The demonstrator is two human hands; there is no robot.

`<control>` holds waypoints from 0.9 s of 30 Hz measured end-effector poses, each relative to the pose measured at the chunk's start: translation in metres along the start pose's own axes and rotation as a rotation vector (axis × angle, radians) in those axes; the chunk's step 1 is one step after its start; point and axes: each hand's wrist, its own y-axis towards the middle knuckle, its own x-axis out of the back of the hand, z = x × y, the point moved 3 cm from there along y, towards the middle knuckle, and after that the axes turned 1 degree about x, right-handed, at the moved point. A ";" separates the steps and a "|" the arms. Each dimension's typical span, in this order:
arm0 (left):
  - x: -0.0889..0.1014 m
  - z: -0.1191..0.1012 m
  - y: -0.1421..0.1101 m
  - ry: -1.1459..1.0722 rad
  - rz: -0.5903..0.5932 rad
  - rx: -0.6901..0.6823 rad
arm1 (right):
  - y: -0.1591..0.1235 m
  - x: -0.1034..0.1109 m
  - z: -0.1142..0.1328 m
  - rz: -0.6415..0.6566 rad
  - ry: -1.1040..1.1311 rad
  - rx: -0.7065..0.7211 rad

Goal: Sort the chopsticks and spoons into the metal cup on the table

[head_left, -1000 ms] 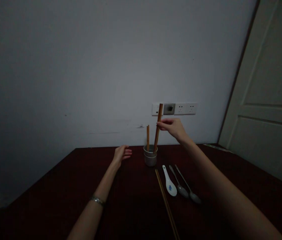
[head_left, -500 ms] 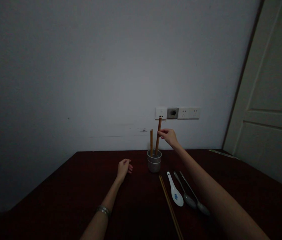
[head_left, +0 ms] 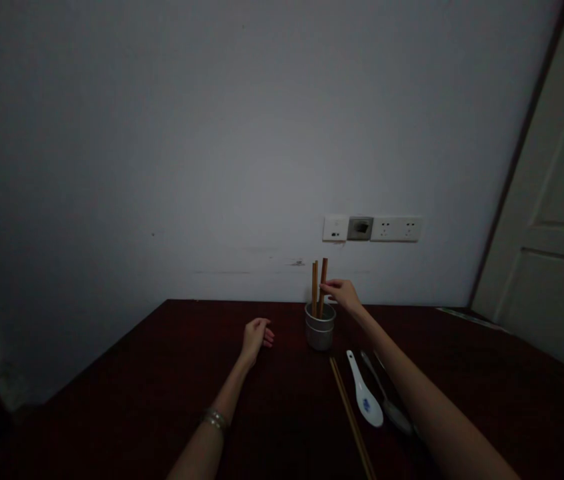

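My right hand (head_left: pixel 342 292) pinches a pair of reddish-brown chopsticks (head_left: pixel 323 273) near their upper part. Their lower ends are inside a metal cup (head_left: pixel 320 337). Beside them in the same cup stands a lighter pair of chopsticks (head_left: pixel 315 283), nearly upright. To the left of the cup, my left hand (head_left: pixel 256 339) rests on the table with its fingers loosely curled in and nothing visible in them. A bracelet circles that wrist.
On the dark red table (head_left: pixel 172 373) lie another pair of chopsticks (head_left: pixel 349 413), a white spoon with a blue mark (head_left: pixel 365 393), and a metal spoon (head_left: pixel 396 417); a second metal spoon is mostly behind my right forearm. Wall sockets (head_left: pixel 396 229) and a door (head_left: pixel 562 220) are beyond.
My right hand has lowered the reddish-brown chopsticks deeper into the cup. The view has shifted slightly, and my left hand stays in place on the table.
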 end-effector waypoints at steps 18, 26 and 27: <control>0.000 -0.002 -0.004 -0.038 0.004 -0.004 | 0.000 -0.002 -0.002 0.075 0.015 -0.071; 0.000 -0.002 -0.004 -0.027 -0.001 -0.007 | 0.000 -0.005 -0.001 0.078 0.009 -0.081; 0.000 -0.002 -0.004 -0.028 0.001 -0.007 | 0.001 -0.005 -0.001 0.081 0.010 -0.079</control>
